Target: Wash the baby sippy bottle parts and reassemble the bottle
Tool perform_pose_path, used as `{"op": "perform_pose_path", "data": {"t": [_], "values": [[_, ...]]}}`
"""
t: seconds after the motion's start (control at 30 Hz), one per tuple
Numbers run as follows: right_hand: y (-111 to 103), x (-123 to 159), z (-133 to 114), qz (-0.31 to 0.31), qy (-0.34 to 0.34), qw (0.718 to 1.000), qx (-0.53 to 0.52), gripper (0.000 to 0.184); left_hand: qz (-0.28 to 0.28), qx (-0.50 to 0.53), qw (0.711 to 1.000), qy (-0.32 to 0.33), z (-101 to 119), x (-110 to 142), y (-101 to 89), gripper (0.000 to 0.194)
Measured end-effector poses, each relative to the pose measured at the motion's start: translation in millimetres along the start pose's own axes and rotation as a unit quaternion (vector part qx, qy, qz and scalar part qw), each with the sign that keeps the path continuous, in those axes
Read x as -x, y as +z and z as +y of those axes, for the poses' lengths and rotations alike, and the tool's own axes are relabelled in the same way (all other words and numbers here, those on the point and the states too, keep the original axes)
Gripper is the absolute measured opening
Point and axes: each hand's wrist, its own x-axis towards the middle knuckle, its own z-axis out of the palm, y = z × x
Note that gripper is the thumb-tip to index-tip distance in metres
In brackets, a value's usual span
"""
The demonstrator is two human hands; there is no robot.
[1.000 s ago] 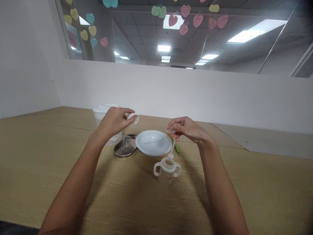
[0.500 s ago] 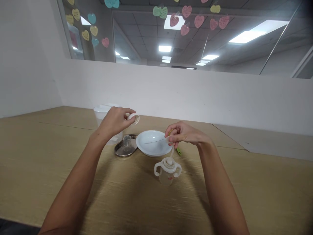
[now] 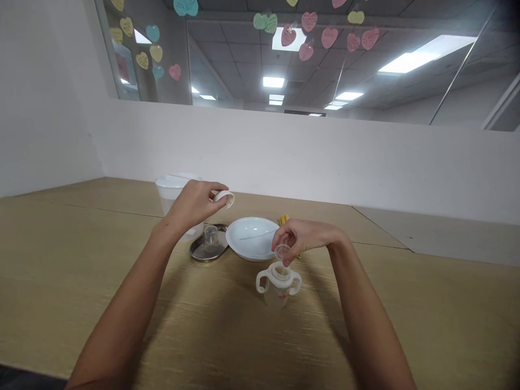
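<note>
My right hand [image 3: 300, 238] pinches a clear, round straw top [image 3: 281, 252] just above the mouth of a two-handled baby bottle [image 3: 277, 290]. Its straw now runs down into the neck, mostly hidden. The bottle stands upright on the table with red print on its side. Held up to the left, my left hand [image 3: 199, 197] grips a white screw ring [image 3: 226, 199] between thumb and fingers, well away from the bottle.
A white bowl [image 3: 247, 252] with a thin rod in it lies behind the bottle. Left of it, a metal tray [image 3: 199, 253] carries a small clear cap [image 3: 211, 235]. A white-rimmed bucket [image 3: 164, 189] stands behind my left hand. A yellow-green handled item [image 3: 283, 219] is partly hidden behind my right hand.
My right hand has come down with the straw top, and the straw has gone from above the bottle into its neck. My left hand has barely moved with the ring.
</note>
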Motion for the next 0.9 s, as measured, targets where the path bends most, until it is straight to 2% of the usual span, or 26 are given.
{"op": "perform_pose_path", "data": {"t": [0.23,0.47,0.7,0.9], "values": [[2,-2,-2,-0.026,-0.019,0.999,0.008,0.037,-0.033,0.063,0.997,0.005,0,-1,8.0,0.032],[5,-2,-8,0.011,0.016,0.994,0.109,0.034,-0.073,0.103,0.992,0.008,-2,-2,13.5,0.031],[8,-5,-11,0.005,0.042,0.985,0.168,0.039,-0.088,0.118,0.989,0.004,1,-2,13.4,0.03],[10,0,-17,0.039,0.057,0.976,0.206,0.044,-0.096,0.126,0.987,-0.004,4,-1,16.3,0.03]]}}
